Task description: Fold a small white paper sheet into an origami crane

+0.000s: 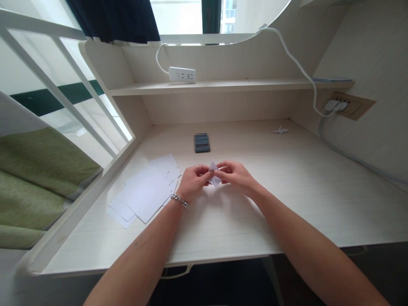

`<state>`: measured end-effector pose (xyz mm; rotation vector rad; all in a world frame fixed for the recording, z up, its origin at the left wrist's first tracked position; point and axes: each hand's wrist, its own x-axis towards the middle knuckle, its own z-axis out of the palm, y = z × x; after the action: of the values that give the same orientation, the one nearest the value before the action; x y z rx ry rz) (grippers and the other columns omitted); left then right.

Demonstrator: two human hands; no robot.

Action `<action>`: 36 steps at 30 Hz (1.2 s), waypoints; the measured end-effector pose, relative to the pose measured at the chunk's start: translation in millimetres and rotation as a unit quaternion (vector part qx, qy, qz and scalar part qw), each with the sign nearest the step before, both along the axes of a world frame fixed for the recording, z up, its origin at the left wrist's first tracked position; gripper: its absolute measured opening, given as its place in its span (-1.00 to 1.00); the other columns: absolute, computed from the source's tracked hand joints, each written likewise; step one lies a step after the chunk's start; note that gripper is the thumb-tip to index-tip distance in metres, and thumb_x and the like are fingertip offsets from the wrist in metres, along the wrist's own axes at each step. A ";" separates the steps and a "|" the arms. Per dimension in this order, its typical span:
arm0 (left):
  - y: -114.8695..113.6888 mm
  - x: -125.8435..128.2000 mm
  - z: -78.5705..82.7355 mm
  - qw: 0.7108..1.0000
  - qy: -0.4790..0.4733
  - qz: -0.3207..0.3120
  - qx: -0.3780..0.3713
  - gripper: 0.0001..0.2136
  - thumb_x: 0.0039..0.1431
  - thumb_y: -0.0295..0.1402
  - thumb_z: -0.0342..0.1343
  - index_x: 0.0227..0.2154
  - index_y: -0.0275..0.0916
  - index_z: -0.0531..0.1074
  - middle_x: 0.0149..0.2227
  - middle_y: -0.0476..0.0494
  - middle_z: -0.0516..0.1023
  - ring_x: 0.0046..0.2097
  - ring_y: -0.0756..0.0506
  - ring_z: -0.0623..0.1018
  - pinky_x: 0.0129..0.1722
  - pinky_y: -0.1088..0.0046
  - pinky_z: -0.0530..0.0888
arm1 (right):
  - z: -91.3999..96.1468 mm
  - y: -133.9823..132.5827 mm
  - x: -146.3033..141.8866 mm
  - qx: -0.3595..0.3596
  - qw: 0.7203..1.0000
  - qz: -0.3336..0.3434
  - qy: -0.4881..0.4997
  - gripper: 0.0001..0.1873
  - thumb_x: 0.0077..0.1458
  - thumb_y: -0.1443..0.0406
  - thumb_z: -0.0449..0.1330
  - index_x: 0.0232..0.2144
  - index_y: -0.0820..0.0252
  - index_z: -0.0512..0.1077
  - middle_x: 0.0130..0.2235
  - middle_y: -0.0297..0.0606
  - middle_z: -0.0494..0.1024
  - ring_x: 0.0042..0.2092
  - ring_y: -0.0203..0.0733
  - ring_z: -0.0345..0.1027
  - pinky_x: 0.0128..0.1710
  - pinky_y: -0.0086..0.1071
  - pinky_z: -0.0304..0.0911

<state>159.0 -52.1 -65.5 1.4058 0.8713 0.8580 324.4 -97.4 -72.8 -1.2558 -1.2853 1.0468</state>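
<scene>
Over the middle of the desk, a small piece of folded white paper [214, 167] stands between my two hands, with a pointed tip at the top and another point below. My left hand [193, 180] grips its left side with thumb and fingers; a ring and a chain bracelet are on that arm. From the right, my right hand [237, 175] pinches the same paper, thumb in front. Fingers cover the paper's middle. Left of my hands lie several loose white sheets [148, 187], fanned over one another.
A dark rectangular object [202, 143], blurred on top, lies beyond my hands. A folded paper crane [281, 130] sits at the back right. On the shelf [223, 86] stands a white power strip [182, 75]; its cord [296, 61] runs to a wall socket [353, 106].
</scene>
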 end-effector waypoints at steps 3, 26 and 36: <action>1.2 1.5 -1.9 0.999 -0.012 0.032 0.021 -0.64 -0.15 -0.14 0.35 -0.38 -0.36 0.55 -0.48 -0.14 0.57 -0.46 0.00 0.49 -0.47 0.50 0.41 | 0.6 -1.6 -5.2 0.003 1.000 0.010 0.028 -0.61 -0.13 0.20 0.36 -0.21 0.23 0.46 -0.44 -0.26 0.56 -0.41 -0.22 0.43 -0.41 -0.35 0.35; -3.1 1.5 4.8 0.986 -0.147 0.004 -0.078 -0.87 -0.18 -0.46 0.25 -0.48 -0.36 0.58 -0.47 -0.14 0.57 -0.38 -0.05 0.53 -0.27 0.34 0.50 | 10.6 -6.2 -3.5 -0.038 0.988 -0.022 0.149 -0.75 -0.18 0.22 0.35 -0.40 0.26 0.59 -0.41 -0.18 0.59 -0.36 -0.19 0.46 -0.35 -0.33 0.37; -3.2 2.6 -0.6 0.993 -0.073 -0.039 -0.090 -0.63 -0.20 -0.29 0.41 -0.33 -0.36 0.47 -0.40 -0.16 0.58 -0.39 -0.04 0.57 -0.31 0.39 0.50 | 4.4 -0.8 -5.9 0.044 0.986 -0.082 0.140 -0.71 -0.26 0.21 0.42 -0.48 0.23 0.46 -0.46 -0.30 0.55 -0.39 -0.23 0.44 -0.32 -0.29 0.42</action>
<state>161.6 -55.3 -66.1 1.1973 0.7579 0.7922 318.4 -98.3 -68.4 -1.0847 -0.9860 0.9970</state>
